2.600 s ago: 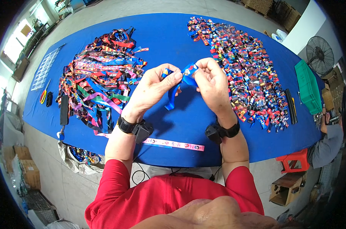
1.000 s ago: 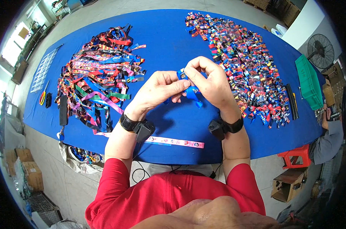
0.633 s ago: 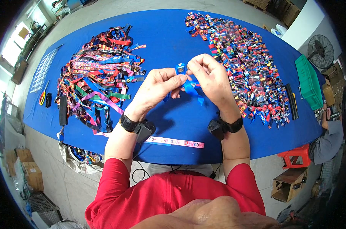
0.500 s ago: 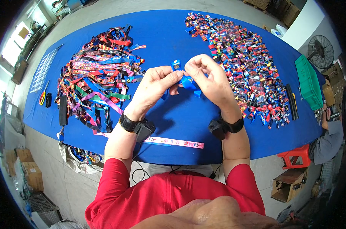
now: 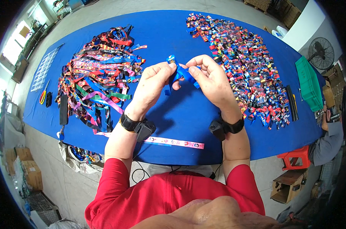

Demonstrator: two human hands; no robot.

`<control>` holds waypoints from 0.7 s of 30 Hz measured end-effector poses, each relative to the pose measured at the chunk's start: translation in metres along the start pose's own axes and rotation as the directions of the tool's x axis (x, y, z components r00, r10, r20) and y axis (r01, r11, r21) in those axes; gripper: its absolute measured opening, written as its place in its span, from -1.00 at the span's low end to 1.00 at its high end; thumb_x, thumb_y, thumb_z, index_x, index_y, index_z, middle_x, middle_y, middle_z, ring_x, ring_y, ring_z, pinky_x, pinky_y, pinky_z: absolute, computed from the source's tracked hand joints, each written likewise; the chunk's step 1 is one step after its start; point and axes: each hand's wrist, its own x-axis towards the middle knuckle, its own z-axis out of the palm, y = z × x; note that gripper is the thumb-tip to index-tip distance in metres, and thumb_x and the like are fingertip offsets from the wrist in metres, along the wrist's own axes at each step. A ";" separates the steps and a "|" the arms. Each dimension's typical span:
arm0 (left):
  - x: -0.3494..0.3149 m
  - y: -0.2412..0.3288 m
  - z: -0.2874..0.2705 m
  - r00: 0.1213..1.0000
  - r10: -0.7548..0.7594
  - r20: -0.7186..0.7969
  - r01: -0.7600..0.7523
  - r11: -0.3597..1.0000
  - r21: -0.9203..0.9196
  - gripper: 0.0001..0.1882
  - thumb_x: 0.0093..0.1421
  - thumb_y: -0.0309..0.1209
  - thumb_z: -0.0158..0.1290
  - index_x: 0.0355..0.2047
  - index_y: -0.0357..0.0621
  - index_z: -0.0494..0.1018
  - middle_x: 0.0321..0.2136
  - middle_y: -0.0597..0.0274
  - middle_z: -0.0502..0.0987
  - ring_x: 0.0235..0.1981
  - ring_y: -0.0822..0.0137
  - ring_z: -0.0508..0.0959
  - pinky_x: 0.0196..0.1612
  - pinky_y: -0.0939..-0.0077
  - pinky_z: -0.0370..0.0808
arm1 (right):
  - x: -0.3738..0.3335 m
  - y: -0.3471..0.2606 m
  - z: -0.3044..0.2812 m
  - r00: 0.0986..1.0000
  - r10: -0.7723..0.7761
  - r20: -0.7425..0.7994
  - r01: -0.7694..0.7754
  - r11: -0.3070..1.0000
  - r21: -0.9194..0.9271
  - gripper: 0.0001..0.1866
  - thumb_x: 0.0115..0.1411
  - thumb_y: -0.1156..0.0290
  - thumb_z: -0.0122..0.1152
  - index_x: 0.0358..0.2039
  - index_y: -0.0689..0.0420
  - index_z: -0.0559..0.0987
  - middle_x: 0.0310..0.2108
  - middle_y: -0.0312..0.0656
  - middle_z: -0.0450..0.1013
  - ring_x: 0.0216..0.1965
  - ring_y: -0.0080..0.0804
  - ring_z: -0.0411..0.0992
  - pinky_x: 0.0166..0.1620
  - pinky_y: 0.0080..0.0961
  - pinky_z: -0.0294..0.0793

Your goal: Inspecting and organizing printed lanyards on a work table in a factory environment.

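Note:
Above the middle of the table, my left hand [image 5: 152,86] is closed in a pinch on a short blue ribbon [image 5: 186,75] with a print on it. A loop of the ribbon sticks up past the left thumb, and a loose end hangs below. My right hand [image 5: 215,84] is closed too, thumb and forefinger on the ribbon's other side. The ribbon is crossed over itself between the hands; whether it is knotted I cannot tell. Close to my body lies a flat pink printed ribbon [image 5: 186,143], with a blue strip partly under it.
Long printed ribbons [image 5: 100,70] are heaped at the left, beside scissors [image 5: 43,97] and a white wire rack [image 5: 45,70]. Small folded ribbon pieces [image 5: 249,68] cover the table's right side. Further right are a green crate [image 5: 308,82], a red stool [image 5: 295,157] and another person's arm [image 5: 329,139].
My left hand has shifted slightly left and up with the ribbon's loop. The ribbon between the hands has turned and now slants down toward the right hand.

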 end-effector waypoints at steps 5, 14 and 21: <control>-0.001 0.000 0.001 1.000 0.022 -0.014 -0.021 0.998 0.058 -0.68 0.37 -0.31 -0.11 -0.17 -0.29 0.55 -0.43 0.26 0.59 -0.51 0.55 0.48 -0.34 0.70 0.38 | -0.001 0.001 -0.002 1.000 0.024 -0.014 -0.025 0.999 -0.035 -0.91 0.30 0.50 0.06 -0.24 0.25 0.48 -0.48 -0.38 0.38 -0.46 -0.73 0.28 -0.41 -0.69 0.31; -0.004 0.005 0.004 0.994 0.113 0.003 -0.112 0.982 0.151 -0.67 0.39 -0.28 -0.14 -0.14 -0.26 0.53 -0.40 0.28 0.58 -0.45 0.57 0.50 -0.31 0.68 0.39 | -0.003 -0.005 -0.002 0.998 0.059 0.012 -0.058 0.997 -0.056 -0.92 0.33 0.49 0.05 -0.20 0.18 0.46 -0.42 -0.43 0.38 -0.41 -0.79 0.28 -0.35 -0.79 0.27; -0.001 -0.005 0.006 0.996 0.091 -0.010 -0.090 0.994 0.062 -0.78 0.29 -0.38 0.09 -0.16 -0.29 0.52 -0.41 0.29 0.56 -0.46 0.52 0.51 -0.33 0.66 0.47 | -0.002 -0.004 0.003 0.999 -0.026 -0.045 0.027 0.999 0.042 -0.93 0.29 0.52 0.09 -0.25 0.24 0.48 -0.47 -0.41 0.39 -0.45 -0.79 0.28 -0.40 -0.74 0.30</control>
